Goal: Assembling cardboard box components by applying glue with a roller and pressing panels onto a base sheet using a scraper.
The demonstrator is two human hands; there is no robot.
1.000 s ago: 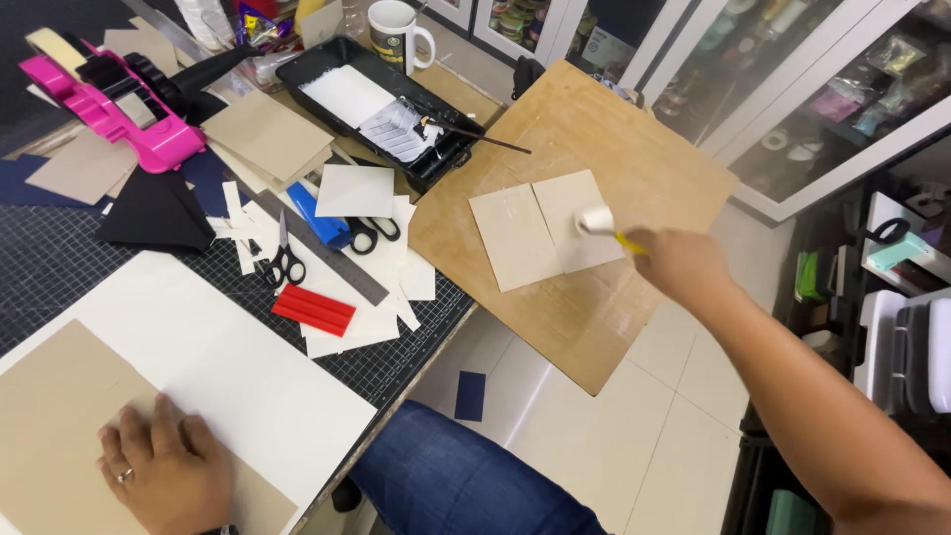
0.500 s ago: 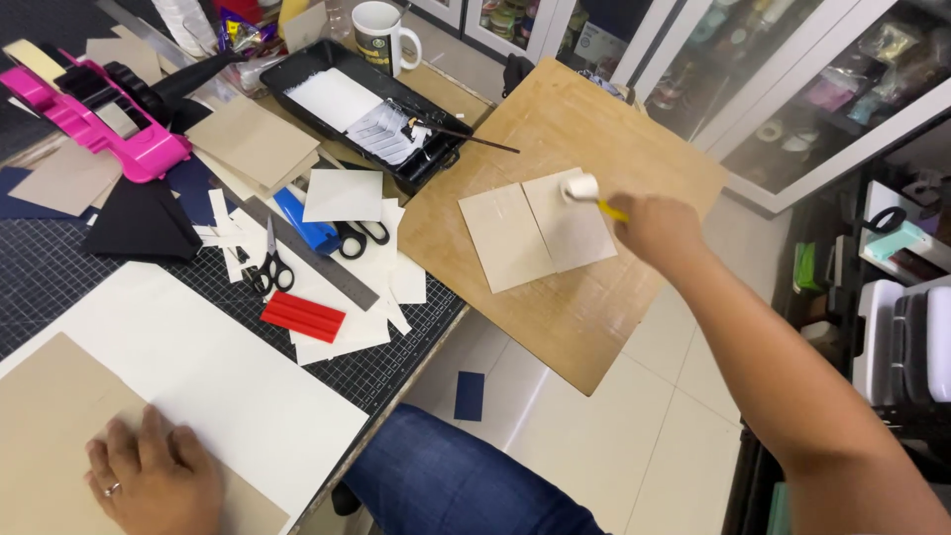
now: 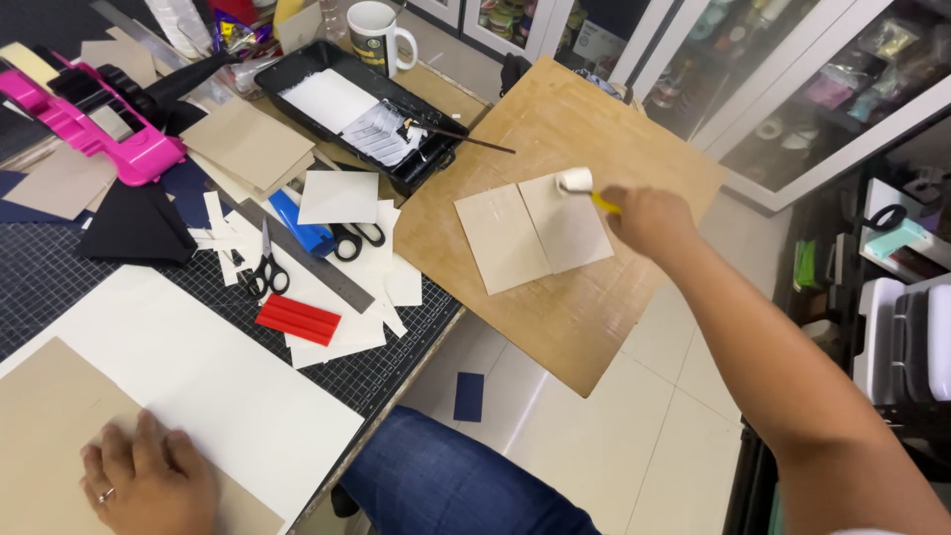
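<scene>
On the wooden board (image 3: 555,307), one small roller (image 3: 577,182) is gripped by the right hand (image 3: 649,220) over two cards (image 3: 533,233); one brown sheet (image 3: 59,426) is pressed flat by the open left hand (image 3: 149,485).

The bench (image 3: 396,372) has a black cutting mat, with white sheets (image 3: 208,381), scissors (image 3: 265,275) and a red block (image 3: 298,319) near its right edge; a wooden board (image 3: 584,327) overhangs that edge.

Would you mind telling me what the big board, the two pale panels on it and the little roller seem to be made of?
The board looks like plywood or hardboard: matte tan, faintly streaked, with a thin edge. The two pale panels look like greyboard or card: flat, dull and stiff-edged. The roller in the right hand seems to have a white foam or fabric sleeve on a yellow, probably plastic handle.
</scene>
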